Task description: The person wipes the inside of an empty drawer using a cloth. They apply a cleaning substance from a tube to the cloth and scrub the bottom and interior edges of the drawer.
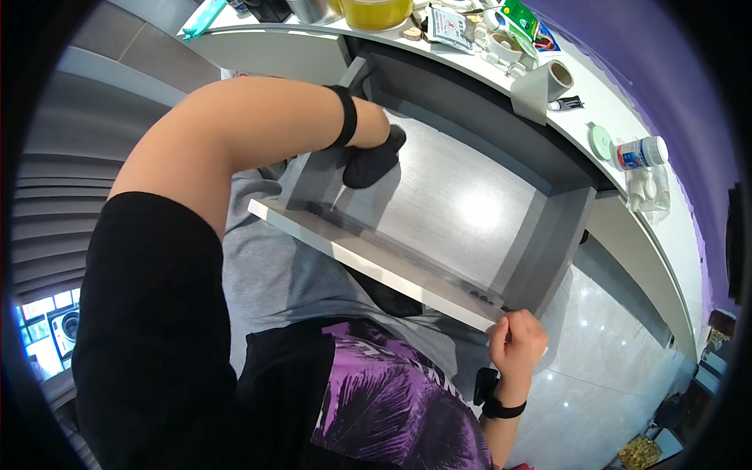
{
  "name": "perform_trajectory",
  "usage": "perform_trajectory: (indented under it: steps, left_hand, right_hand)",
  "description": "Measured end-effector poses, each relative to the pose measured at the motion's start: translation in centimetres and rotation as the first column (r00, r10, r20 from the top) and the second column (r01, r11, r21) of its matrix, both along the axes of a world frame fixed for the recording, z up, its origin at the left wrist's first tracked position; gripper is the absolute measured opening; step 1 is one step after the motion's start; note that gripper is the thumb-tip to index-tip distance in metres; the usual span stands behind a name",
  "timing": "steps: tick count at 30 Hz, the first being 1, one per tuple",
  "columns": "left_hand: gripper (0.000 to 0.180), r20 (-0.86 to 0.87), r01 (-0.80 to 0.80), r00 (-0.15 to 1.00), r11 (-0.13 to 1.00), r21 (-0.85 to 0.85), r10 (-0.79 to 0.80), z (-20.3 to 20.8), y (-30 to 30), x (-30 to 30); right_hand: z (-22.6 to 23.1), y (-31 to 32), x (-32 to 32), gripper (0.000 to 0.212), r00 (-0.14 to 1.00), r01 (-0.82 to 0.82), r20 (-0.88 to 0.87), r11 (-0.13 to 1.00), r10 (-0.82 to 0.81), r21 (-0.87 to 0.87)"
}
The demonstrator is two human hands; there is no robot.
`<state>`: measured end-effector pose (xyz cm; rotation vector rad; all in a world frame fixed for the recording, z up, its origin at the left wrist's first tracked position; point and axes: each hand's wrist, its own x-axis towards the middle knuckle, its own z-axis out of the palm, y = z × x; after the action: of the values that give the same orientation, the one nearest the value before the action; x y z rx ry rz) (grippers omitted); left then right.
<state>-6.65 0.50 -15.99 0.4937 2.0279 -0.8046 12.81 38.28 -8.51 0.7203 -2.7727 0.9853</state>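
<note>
A grey drawer point(462, 188) is pulled out from a white desk, and its bare light floor shows. From the left, my left arm reaches over the drawer. My left hand point(374, 129) is down inside near the left wall, closed on a dark, soft-looking black cloth point(371, 163) that hides my fingers. A thin pale strip point(338, 197) shows just below the cloth. At the drawer's right front corner, my right hand point(518, 345) is curled over the top edge of the white front panel point(376, 270). Both wrists wear black bands.
Along the white desktop lie a yellow container point(376, 13), a paper roll point(542, 90), a white bottle point(640, 153), a green lid point(600, 142) and several packets. A grey curtain point(59, 196) hangs at the left. Glossy tiles point(603, 368) cover the floor at the right.
</note>
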Motion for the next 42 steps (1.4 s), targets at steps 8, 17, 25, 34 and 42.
perform_trajectory:
  steps: [8, 17, 25, 34, 42]
  left_hand:
    - [0.036, 0.249, -0.029, 0.966, 0.984, -0.173, 0.072, 1.6, 2.1, 7.0]
    - [0.041, 0.287, -0.303, 0.93, 0.919, 0.25, 0.229, 4.9, 2.2, 8.7]
    - [0.043, 0.526, -0.38, 0.837, 0.852, 0.361, 0.151, 2.5, 3.8, 9.2]
    - [0.037, 0.548, -0.433, 0.835, 0.666, 0.608, 0.042, 0.4, 10.0, 9.0]
    - [0.023, 0.358, 0.046, 0.923, 0.964, 0.263, -0.142, 2.8, 2.6, 9.4]
  right_hand:
    - [0.5, -0.1, 0.0, 0.018, 1.0, 0.003, 0.004, 0.995, -0.003, 0.097]
    - [0.2, 0.1, -0.2, 0.017, 0.998, -0.027, -0.05, 0.996, 0.032, 0.091]
    - [0.4, 0.1, 0.1, 0.017, 1.0, -0.004, -0.029, 0.989, 0.009, 0.15]
    - [0.6, -0.1, 0.3, 0.017, 1.0, 0.007, -0.03, 0.988, -0.002, 0.153]
    - [0.4, 0.2, -0.1, 0.016, 1.0, -0.003, -0.023, 0.992, 0.005, 0.126]
